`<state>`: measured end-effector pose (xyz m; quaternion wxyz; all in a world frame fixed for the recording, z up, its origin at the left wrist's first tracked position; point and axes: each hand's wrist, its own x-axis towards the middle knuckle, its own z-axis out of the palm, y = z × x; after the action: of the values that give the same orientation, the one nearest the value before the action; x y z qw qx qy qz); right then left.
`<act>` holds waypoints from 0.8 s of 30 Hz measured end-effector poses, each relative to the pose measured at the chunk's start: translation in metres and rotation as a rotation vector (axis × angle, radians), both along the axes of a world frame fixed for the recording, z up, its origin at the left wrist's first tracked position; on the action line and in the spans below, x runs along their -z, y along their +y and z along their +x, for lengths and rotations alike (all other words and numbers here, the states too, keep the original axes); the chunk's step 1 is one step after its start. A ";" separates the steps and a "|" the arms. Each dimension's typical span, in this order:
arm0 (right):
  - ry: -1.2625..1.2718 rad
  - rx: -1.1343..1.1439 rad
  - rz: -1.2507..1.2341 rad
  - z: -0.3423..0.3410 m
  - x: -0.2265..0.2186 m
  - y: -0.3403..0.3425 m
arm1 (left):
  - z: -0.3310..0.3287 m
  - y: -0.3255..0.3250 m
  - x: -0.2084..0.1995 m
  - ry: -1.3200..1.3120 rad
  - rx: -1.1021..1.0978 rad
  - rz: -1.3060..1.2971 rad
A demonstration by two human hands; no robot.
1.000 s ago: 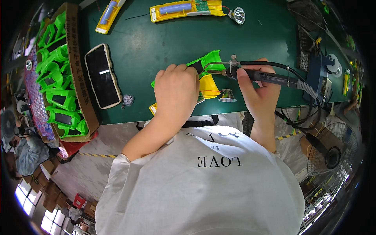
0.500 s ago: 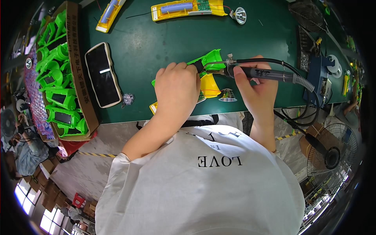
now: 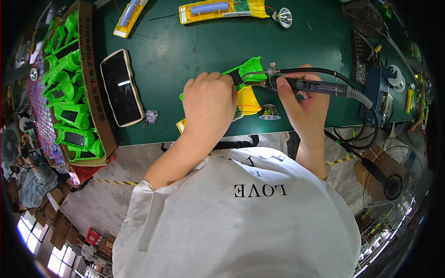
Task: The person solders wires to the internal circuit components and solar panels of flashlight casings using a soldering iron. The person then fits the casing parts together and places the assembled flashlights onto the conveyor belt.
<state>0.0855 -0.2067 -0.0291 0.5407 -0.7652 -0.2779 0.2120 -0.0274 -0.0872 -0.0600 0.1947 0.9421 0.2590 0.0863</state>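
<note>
My right hand (image 3: 304, 103) grips a black soldering iron (image 3: 320, 87) like a pen, with a thin metal feed tube clamped along its front. The tip points left, at the inner end of a green plastic shell (image 3: 252, 67). My left hand (image 3: 207, 102), fingers curled down, closes over this shell and hides most of it. Just below lies a yellow shell half (image 3: 249, 101) with a red wire, partly under the left hand. Beside its right end rests a small round lamp reflector (image 3: 270, 112). The exact contact point of the tip is too small to make out.
A carton (image 3: 95, 92) of green plastic housings stands at the left, beside a phone (image 3: 122, 88). At the far edge lies a yellow shell (image 3: 225, 10) with battery, circuit board and reflector. Cables (image 3: 371, 125) run right toward a blue box (image 3: 374, 92). A fan (image 3: 393, 185) stands lower right.
Almost nothing differs. The green shell and the iron's tip shift very slightly; both hands keep their hold.
</note>
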 end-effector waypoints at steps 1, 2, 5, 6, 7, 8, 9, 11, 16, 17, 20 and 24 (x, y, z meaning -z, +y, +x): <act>0.017 0.014 -0.004 0.000 -0.001 0.000 | 0.000 0.000 0.000 0.003 -0.002 -0.013; 0.034 0.028 -0.008 0.000 -0.001 -0.001 | 0.000 0.000 -0.001 0.005 -0.003 -0.026; 0.014 0.010 0.016 0.001 -0.001 0.001 | 0.000 0.002 0.000 0.015 -0.001 -0.054; 0.013 0.010 0.017 0.001 -0.002 0.000 | 0.000 0.002 -0.001 0.015 -0.001 -0.053; 0.016 0.012 0.012 0.001 -0.002 0.000 | 0.000 0.002 -0.001 0.019 0.000 -0.059; 0.019 0.013 0.008 0.001 -0.002 0.000 | 0.000 0.002 -0.001 0.024 0.000 -0.064; 0.019 0.014 0.008 0.001 -0.002 0.000 | 0.000 0.002 -0.001 0.024 0.001 -0.064; -0.014 0.044 0.033 0.002 0.001 0.001 | 0.000 0.002 -0.002 0.023 0.003 -0.069; -0.023 0.046 0.034 0.002 0.002 0.000 | -0.001 0.003 -0.002 0.035 0.011 -0.075; -0.022 0.044 0.037 0.002 0.002 0.000 | -0.001 0.003 -0.002 0.037 0.015 -0.075; -0.023 0.035 0.036 0.002 0.002 0.000 | 0.000 0.003 -0.003 0.051 0.013 -0.076; 0.018 0.015 0.005 0.000 0.001 0.000 | 0.001 0.004 -0.002 0.046 0.014 -0.085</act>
<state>0.0857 -0.2069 -0.0296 0.5465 -0.7641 -0.2679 0.2140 -0.0269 -0.0833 -0.0580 0.2293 0.9365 0.2600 0.0521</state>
